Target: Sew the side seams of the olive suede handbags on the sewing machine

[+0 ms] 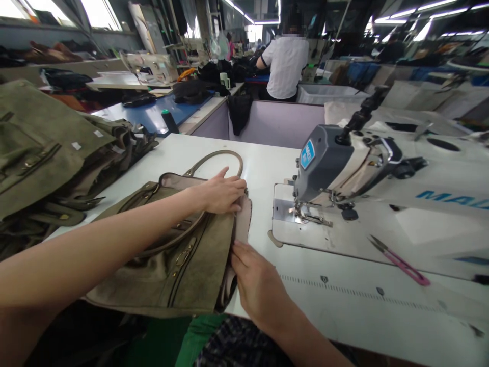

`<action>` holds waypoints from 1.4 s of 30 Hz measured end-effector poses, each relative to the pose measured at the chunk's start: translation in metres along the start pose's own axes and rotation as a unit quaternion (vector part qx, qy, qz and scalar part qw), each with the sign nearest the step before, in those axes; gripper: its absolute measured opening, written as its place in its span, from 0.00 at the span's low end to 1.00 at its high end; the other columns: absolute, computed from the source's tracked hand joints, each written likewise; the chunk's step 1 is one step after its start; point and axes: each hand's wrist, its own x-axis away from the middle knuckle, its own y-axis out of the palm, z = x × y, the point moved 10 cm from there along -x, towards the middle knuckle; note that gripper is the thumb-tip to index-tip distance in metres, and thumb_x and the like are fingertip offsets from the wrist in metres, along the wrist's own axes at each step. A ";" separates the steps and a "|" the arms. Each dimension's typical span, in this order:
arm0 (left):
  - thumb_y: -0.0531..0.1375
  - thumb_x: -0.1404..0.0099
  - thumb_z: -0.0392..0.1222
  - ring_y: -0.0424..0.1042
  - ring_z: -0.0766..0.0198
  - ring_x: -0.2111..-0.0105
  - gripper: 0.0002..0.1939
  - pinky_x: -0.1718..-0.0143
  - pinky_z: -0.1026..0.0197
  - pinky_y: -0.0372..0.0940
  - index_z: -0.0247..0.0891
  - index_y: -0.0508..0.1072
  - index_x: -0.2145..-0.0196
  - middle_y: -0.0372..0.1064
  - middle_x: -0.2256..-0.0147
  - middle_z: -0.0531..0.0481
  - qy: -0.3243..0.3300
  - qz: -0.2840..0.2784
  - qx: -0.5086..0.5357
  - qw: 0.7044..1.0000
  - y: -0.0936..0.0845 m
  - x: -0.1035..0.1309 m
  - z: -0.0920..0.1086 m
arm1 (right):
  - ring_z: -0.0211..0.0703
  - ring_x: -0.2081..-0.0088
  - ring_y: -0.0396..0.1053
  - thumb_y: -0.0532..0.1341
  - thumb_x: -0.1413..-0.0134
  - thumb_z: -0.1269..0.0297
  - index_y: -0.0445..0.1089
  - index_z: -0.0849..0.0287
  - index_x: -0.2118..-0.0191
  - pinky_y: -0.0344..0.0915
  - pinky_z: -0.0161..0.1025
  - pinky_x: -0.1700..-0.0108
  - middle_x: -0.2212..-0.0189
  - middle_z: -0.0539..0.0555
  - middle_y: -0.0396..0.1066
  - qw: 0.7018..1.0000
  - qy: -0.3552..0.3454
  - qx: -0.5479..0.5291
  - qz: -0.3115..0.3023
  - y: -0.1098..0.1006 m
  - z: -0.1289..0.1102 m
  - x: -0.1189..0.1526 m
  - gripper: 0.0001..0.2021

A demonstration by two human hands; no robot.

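An olive-green bag (pixel 206 270) with a looped handle (pixel 216 154) lies on the white sewing table (pixel 263 158). My left hand (pixel 223 192) reaches across the bag, its fingers bent over the upper right edge and the thumb raised. Lower down, my right hand (pixel 257 283) has its fingers closed on the bag's right side edge, where pale lining shows. The sewing machine (pixel 324 163) stands to the right of both hands, its needle area apart from the bag.
Pink-handled snips (pixel 405 265) lie on the machine bed at right. A pile of olive bags (pixel 42 148) fills the left side. Behind the table are a purple partition (pixel 275 122), a green thread spool (pixel 168 121) and a person in a white shirt (pixel 286 63).
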 end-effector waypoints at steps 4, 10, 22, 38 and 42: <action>0.57 0.34 0.46 0.62 0.51 0.43 0.27 0.44 0.52 0.59 0.32 0.58 0.42 0.52 0.40 0.34 -0.080 0.079 0.070 0.991 0.013 0.001 -0.025 | 0.50 0.43 0.66 0.52 0.45 0.75 0.71 0.71 0.48 0.58 0.47 0.35 0.48 0.66 0.71 0.999 0.010 -0.044 -0.009 -0.009 -0.006 0.003 0.20; 0.61 0.40 0.56 0.68 0.52 0.51 0.32 0.49 0.53 0.63 0.37 0.62 0.44 0.64 0.49 0.41 -0.190 0.030 0.127 0.973 0.028 0.004 -0.058 | 0.50 0.46 0.69 0.50 0.39 0.77 0.74 0.69 0.54 0.61 0.48 0.37 0.53 0.65 0.74 0.999 -0.029 -0.004 0.036 -0.008 -0.007 0.008 0.16; 0.60 0.35 0.53 0.51 0.44 0.39 0.17 0.41 0.41 0.50 0.38 0.71 0.57 0.52 0.37 0.39 -0.117 0.050 0.046 0.991 0.019 -0.015 -0.021 | 0.48 0.61 0.72 0.51 0.40 0.81 0.74 0.63 0.64 0.76 0.42 0.60 0.66 0.60 0.74 0.993 0.016 -0.007 0.116 -0.010 -0.015 0.023 0.14; 0.61 0.38 0.51 0.65 0.58 0.61 0.15 0.58 0.59 0.60 0.34 0.71 0.65 0.66 0.65 0.46 -0.039 0.044 0.124 0.991 0.032 -0.029 -0.024 | 0.53 0.46 0.67 0.53 0.40 0.77 0.74 0.66 0.56 0.59 0.55 0.37 0.54 0.64 0.73 0.998 -0.016 0.019 0.061 0.010 -0.033 0.047 0.13; 0.65 0.43 0.50 0.65 0.60 0.65 0.14 0.61 0.61 0.60 0.35 0.70 0.70 0.65 0.67 0.49 -0.017 0.025 0.141 0.990 0.031 -0.030 -0.017 | 0.50 0.55 0.70 0.48 0.37 0.76 0.73 0.70 0.59 0.62 0.48 0.39 0.65 0.63 0.73 0.996 -0.072 -0.029 0.041 0.010 -0.040 0.042 0.15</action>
